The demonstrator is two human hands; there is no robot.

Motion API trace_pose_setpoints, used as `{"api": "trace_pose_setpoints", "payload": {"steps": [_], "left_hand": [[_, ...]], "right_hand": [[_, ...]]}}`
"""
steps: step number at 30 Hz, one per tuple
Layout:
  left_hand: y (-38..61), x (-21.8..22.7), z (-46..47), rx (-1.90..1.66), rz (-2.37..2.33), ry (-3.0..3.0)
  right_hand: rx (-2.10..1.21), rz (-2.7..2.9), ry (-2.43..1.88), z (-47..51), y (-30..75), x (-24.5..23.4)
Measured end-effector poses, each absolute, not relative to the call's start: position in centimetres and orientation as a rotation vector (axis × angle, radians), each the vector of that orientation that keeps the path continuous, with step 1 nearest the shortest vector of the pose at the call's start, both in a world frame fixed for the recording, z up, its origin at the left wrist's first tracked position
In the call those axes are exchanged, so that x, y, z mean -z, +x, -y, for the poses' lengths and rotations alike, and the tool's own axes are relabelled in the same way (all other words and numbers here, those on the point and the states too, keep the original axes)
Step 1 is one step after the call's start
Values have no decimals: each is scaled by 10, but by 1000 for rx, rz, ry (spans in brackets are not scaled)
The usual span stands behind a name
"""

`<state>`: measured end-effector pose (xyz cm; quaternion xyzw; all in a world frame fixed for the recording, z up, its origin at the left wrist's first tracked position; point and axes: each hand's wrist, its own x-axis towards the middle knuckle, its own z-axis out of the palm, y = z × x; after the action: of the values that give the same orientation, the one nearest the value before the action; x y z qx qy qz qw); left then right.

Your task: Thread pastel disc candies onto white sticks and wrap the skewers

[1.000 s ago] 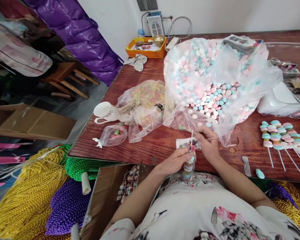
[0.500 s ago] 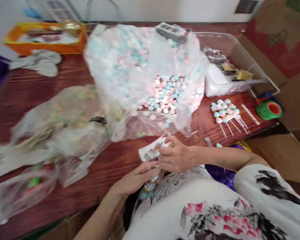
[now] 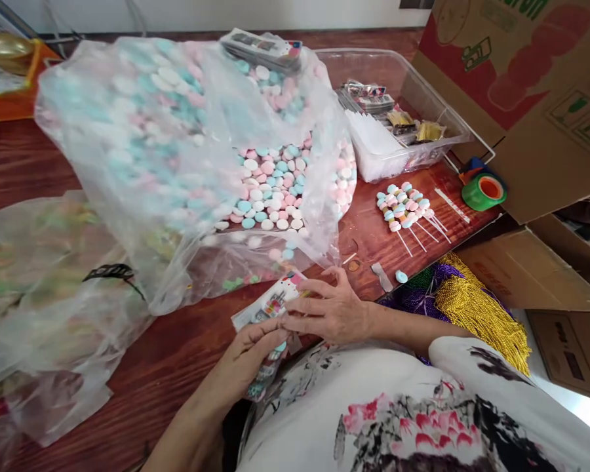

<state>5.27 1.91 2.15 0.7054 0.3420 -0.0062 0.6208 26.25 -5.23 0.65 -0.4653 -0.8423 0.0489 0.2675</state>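
Note:
Near the table's front edge, my left hand is closed, thumb on top, on a clear candy packet with pastel pieces showing inside. A white printed wrapper sticks out beyond its fingers over the table. From the right, my right hand reaches across with bent fingers against the wrapper's near end, the fingertips meeting my left hand. Its thumb and whatever lies under the palm are hidden. Just ahead lies a big translucent bag full of pink, blue and white candies.
Candy skewers lie on the right, with green tape beyond. Behind them stands a clear plastic bin of packets. A wrapper stack tops the bag. Gold bead strings hang beside cardboard boxes. Another plastic bag lies left.
The view has swung right, so the table's things sit farther left. My right hand's fingers, bunched on the wrapper before, are now more spread. My left hand keeps its hold on the packet.

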Motion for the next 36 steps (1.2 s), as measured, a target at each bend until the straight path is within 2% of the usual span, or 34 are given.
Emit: {"api": "trace_pose_setpoints", "payload": {"steps": [2, 4, 9, 12, 15, 18, 21, 26, 31, 36], "left_hand": [[56, -23, -20, 164, -723, 1480], [63, -23, -15, 197, -658, 1599], [84, -12, 2, -158, -675, 2468], [85, -6, 3, -331, -663, 2659], [75, -7, -3, -400, -746, 2420], [66, -12, -7, -390, -890, 1930], [66, -16, -4, -343, -1049, 1387], [62, -20, 3, -475, -1149, 936], [45, -22, 15, -561, -1242, 756], [47, -22, 24, -557, -1182, 684]], "right_hand": [[-166, 2293, -1161, 58, 266, 3], [-228, 2269, -1188, 62, 266, 13], [-249, 2048, -1489, 75, 269, 13], [-96, 1927, -1713, 96, 296, -6], [63, 1758, -2137, 123, 337, -16], [37, 1793, -2331, 136, 369, -6], [26, 1862, -2300, 122, 379, 10], [328, 1926, -2229, 68, 382, 5], [89, 2301, -1933, 34, 390, 7], [29, 2338, -1933, 25, 397, 21]]}}
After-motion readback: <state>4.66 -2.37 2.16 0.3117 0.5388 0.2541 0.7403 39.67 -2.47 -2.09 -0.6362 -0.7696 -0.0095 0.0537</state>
